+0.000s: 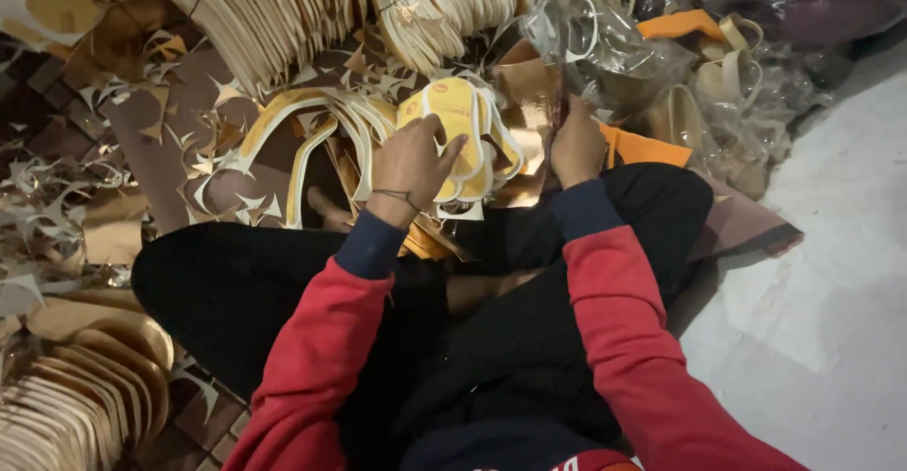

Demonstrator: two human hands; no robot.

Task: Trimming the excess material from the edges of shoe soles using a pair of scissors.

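I see a floor [831, 273] with paper scraps all over the left side. Near on the left sits a pile of tan sole shapes [66, 386]. Far on the left, more bundled soles [255, 8] lean in a row. My left hand [411, 164] grips a stack of yellow insoles [463, 131], fingers curled over its top, in the middle just past my knees. My right hand [576, 145] is closed on a shiny gold sheet [529, 102]. Far right lie clear plastic bags [614, 51].
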